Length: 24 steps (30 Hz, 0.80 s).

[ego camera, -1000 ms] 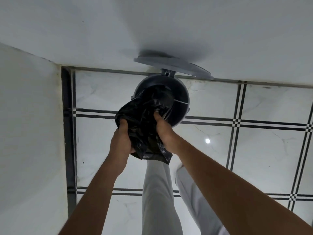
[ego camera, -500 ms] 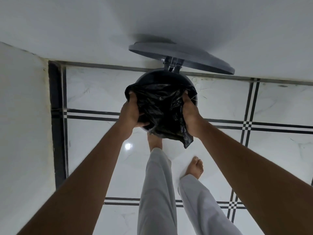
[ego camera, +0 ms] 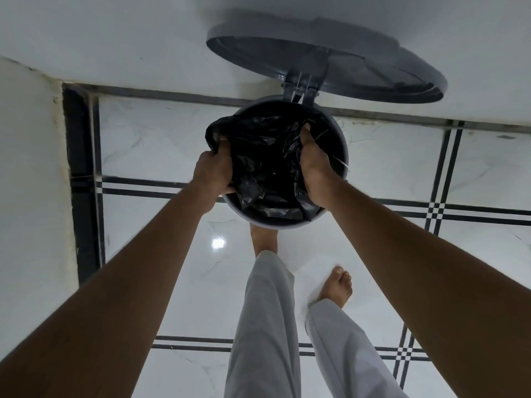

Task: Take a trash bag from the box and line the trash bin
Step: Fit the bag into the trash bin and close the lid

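Head view is looking straight down at a black trash bag (ego camera: 267, 165), thin and shiny plastic that's crinkling all over and bunching into folds. It's sitting in the mouth of a round grey trash bin (ego camera: 343, 156) just above the middle of the frame, mostly inside, with a bit of its edge poking up over the rim on the upper left side. The bin's lid (ego camera: 324, 57) is standing open at the top of the frame, hinged at the back.

The left hand (ego camera: 214, 175) is clenching a fistful of the bag at the bin's left rim, and the right hand (ego camera: 314, 170) is gripping the bag's opposite edge at the right rim, fingers curling into the plastic. So the bag is stretching between the two hands, both arms reaching in from the bottom corners.

Below the bin, a bare foot (ego camera: 264, 239) is sticking out from under its near edge, light grey trousers (ego camera: 264, 326) below that. The floor (ego camera: 402, 168) is glossy white marble-look tile with black stripe borders, and white walls (ego camera: 31, 168) are running along the left and top.
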Each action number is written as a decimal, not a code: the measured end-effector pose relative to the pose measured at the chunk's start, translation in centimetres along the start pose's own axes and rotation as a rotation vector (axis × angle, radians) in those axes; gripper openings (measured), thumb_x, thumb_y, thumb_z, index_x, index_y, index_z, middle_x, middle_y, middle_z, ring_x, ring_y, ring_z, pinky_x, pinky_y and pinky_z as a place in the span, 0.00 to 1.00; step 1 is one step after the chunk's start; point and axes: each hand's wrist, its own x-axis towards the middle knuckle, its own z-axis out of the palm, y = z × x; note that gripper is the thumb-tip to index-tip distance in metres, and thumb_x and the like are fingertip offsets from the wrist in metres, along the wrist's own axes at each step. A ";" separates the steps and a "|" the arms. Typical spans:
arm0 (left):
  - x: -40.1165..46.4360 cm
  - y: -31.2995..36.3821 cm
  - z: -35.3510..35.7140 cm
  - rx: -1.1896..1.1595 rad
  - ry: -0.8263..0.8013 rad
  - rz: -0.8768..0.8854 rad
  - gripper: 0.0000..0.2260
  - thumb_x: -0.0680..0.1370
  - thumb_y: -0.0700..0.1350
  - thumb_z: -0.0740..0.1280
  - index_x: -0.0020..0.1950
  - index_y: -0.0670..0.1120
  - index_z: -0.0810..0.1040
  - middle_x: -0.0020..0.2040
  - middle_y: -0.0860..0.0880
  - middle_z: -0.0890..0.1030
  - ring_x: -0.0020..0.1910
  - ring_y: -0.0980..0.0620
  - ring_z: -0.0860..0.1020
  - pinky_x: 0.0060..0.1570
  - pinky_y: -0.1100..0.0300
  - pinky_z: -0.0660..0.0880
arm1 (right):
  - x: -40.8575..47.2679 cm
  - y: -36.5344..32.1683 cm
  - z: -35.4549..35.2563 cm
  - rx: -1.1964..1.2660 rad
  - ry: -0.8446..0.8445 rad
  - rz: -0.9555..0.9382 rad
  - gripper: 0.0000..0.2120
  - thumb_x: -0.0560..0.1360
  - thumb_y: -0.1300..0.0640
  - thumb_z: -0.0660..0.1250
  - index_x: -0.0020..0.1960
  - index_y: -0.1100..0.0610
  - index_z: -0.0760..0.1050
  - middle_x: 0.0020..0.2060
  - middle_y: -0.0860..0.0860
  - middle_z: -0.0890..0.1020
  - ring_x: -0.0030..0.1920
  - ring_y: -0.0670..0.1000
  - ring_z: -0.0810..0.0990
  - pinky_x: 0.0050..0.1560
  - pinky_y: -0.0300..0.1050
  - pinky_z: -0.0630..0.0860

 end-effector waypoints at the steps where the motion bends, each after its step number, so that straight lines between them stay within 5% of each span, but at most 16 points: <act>1: 0.3 -0.1 -0.3 -0.008 -0.012 0.001 0.31 0.85 0.66 0.62 0.74 0.42 0.78 0.64 0.43 0.85 0.58 0.40 0.87 0.30 0.59 0.85 | -0.1 -0.1 -0.2 -0.005 0.019 -0.038 0.32 0.88 0.32 0.57 0.81 0.51 0.75 0.62 0.52 0.84 0.65 0.57 0.82 0.68 0.52 0.75; 7: 0.2 -0.8 -4.5 -0.155 -0.196 -0.015 0.19 0.80 0.54 0.77 0.66 0.45 0.85 0.56 0.46 0.91 0.54 0.45 0.90 0.56 0.47 0.87 | -1.1 -0.1 -3.7 -0.032 0.232 -0.266 0.09 0.80 0.49 0.69 0.52 0.49 0.87 0.44 0.48 0.90 0.49 0.55 0.88 0.54 0.50 0.84; 10: 0.0 -0.9 -7.0 -0.201 -0.329 -0.051 0.17 0.80 0.53 0.77 0.66 0.49 0.86 0.57 0.50 0.90 0.55 0.49 0.89 0.58 0.47 0.85 | -2.2 -0.6 -6.1 0.001 0.220 -0.287 0.06 0.80 0.53 0.72 0.52 0.53 0.87 0.45 0.49 0.90 0.48 0.55 0.88 0.52 0.50 0.84; 14: 0.3 -0.9 -8.6 -0.265 -0.422 -0.044 0.19 0.79 0.53 0.76 0.68 0.48 0.86 0.60 0.49 0.89 0.57 0.48 0.89 0.55 0.49 0.87 | -3.3 -0.7 -8.0 0.005 0.125 -0.322 0.16 0.78 0.49 0.81 0.61 0.54 0.85 0.53 0.51 0.91 0.55 0.54 0.91 0.59 0.50 0.87; 18: 1.3 -0.5 -9.0 -0.230 -0.403 -0.001 0.26 0.79 0.60 0.75 0.73 0.49 0.83 0.60 0.50 0.87 0.58 0.47 0.88 0.63 0.44 0.84 | -3.7 -0.8 -8.3 0.005 0.085 -0.334 0.22 0.77 0.40 0.81 0.59 0.56 0.86 0.50 0.50 0.92 0.51 0.50 0.92 0.57 0.48 0.88; 20: 1.9 -0.1 -8.6 -0.237 -0.385 0.034 0.20 0.81 0.59 0.74 0.69 0.51 0.85 0.59 0.52 0.88 0.57 0.49 0.88 0.63 0.46 0.83 | -2.9 -0.7 -8.1 0.020 0.127 -0.321 0.23 0.78 0.39 0.79 0.57 0.59 0.85 0.50 0.53 0.91 0.46 0.48 0.90 0.54 0.47 0.88; 24: 3.2 0.8 -7.2 -0.306 -0.311 0.025 0.17 0.84 0.52 0.72 0.70 0.45 0.84 0.59 0.49 0.87 0.58 0.48 0.87 0.65 0.47 0.83 | 0.1 -0.5 -7.8 0.039 0.261 -0.279 0.26 0.78 0.39 0.78 0.52 0.64 0.83 0.49 0.62 0.89 0.45 0.57 0.87 0.54 0.57 0.88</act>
